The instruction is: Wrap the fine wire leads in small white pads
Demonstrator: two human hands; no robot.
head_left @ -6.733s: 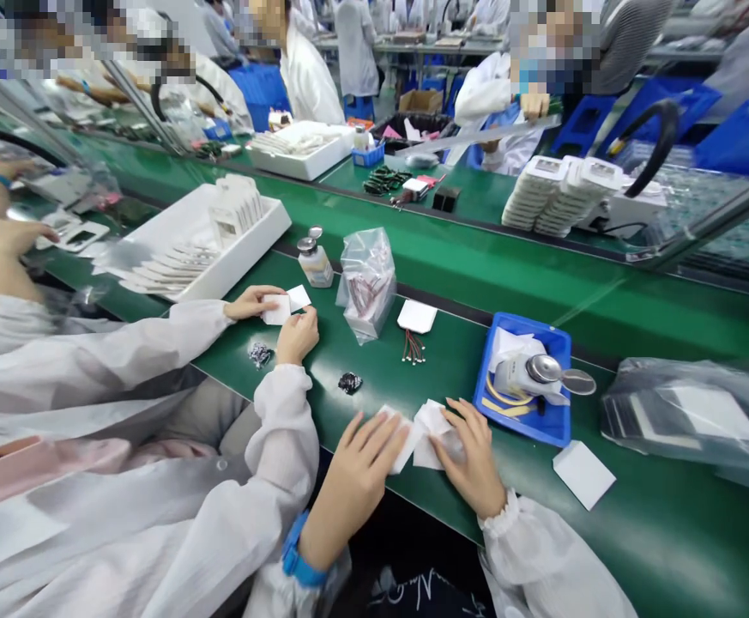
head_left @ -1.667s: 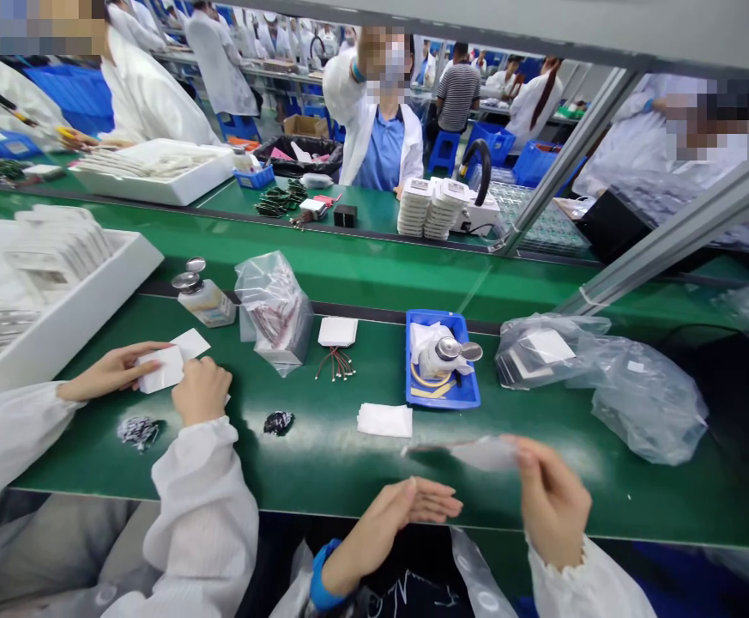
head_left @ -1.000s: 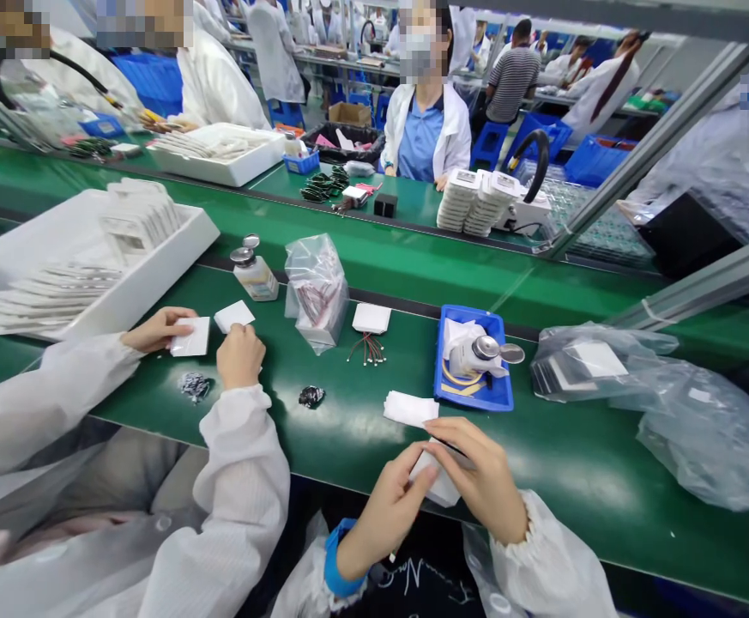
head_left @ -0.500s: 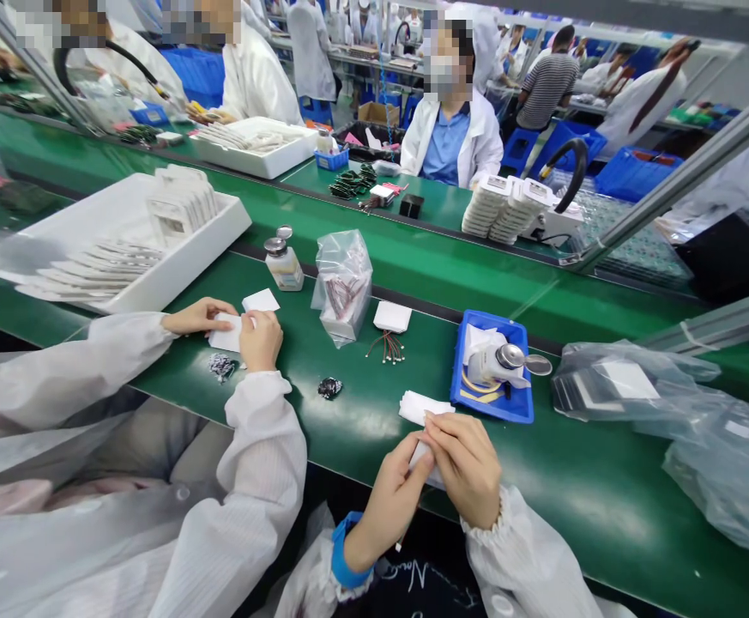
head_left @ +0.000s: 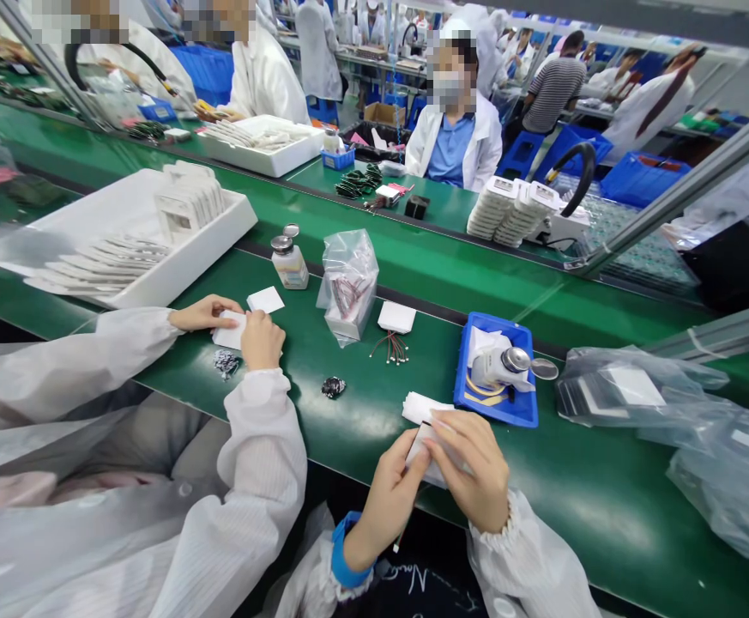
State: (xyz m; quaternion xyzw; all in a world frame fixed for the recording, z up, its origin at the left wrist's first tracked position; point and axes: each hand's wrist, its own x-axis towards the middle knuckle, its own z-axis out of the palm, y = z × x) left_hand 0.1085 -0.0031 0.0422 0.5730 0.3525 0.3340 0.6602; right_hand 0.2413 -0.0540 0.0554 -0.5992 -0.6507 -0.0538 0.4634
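My left hand [head_left: 388,489], with a blue band at its wrist, pinches the side of a flat white piece [head_left: 416,445]. A dark strip shows along its top edge. A thin wire with a small white connector [head_left: 396,547] hangs below that hand. My right hand [head_left: 477,468] closes on the piece's other side, its fingers over the face. Just beyond lie white sheets [head_left: 422,407], partly behind my fingers. A blue tray [head_left: 534,412] beside them holds a dispenser bottle [head_left: 495,367] with its lid up.
On the left, a co-worker's hands [head_left: 262,339] hold a white piece. White pieces with wired connectors [head_left: 397,317], a black crumpled lump [head_left: 334,387] and a clear bag [head_left: 349,283] lie ahead. Plastic bags [head_left: 721,481] are at right; a white tray [head_left: 187,253] stands far left.
My right fingers have shifted slightly right and opened away from the piece's top edge, so more of its face and a dark strip show. The view has moved slightly.
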